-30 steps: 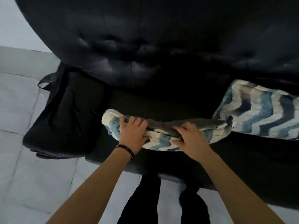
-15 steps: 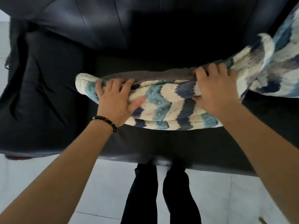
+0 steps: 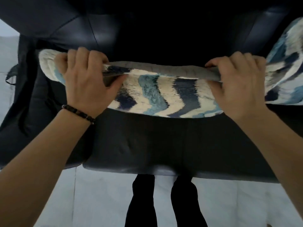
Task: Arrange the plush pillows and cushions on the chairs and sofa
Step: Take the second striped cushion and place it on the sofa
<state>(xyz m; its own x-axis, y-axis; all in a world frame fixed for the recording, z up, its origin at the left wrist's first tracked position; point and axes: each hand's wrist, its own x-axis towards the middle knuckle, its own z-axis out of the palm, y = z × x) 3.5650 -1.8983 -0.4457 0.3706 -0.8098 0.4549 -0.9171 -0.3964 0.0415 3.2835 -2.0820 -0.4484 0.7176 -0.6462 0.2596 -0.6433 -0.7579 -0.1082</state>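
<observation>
A plush cushion [image 3: 160,94] with blue, navy and cream zigzag stripes and a grey back is held over the seat of the black leather sofa [image 3: 147,145]. My left hand [image 3: 85,82], with a bead bracelet on the wrist, grips its left end, fingers curled over the top edge. My right hand [image 3: 236,86] grips its right end the same way. A second cushion [image 3: 285,69] with the same pattern lies at the right edge of the view, touching the held one.
The sofa's padded left armrest [image 3: 27,102] bulges out at the left. Its dark backrest [image 3: 82,22] fills the top. Pale floor tiles [image 3: 91,197] lie below the seat's front edge, with my two dark-trousered legs [image 3: 164,202] standing on them.
Both hands have slid outward to the cushion's ends and lifted its top edge, so more of the striped face shows. The view has moved closer and more downward.
</observation>
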